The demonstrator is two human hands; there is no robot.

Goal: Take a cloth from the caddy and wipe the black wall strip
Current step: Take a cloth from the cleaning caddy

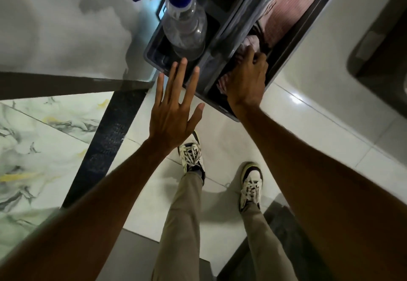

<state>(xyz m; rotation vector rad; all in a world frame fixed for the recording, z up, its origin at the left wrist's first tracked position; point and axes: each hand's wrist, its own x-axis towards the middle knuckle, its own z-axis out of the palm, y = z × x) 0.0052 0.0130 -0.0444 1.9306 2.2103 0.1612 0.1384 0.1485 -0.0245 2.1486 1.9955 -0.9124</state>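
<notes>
A grey caddy (308, 38) stands on the white counter at top centre, split by a middle handle. Its right compartment holds pink cloths (286, 9). My right hand (246, 80) reaches into that compartment, fingers closed on a pale pink cloth (250, 42) at its near end. My left hand (174, 108) hovers flat with fingers spread just before the caddy's near left corner, holding nothing. The black wall strip (103, 139) runs down the marbled tile wall on the left, below a dark horizontal band (66, 84).
A clear spray bottle (185, 27) with a white and blue trigger head stands in the caddy's left compartment. A dark sink basin (385, 60) lies at the right. My legs and two white sneakers (191, 155) stand on the glossy white floor below.
</notes>
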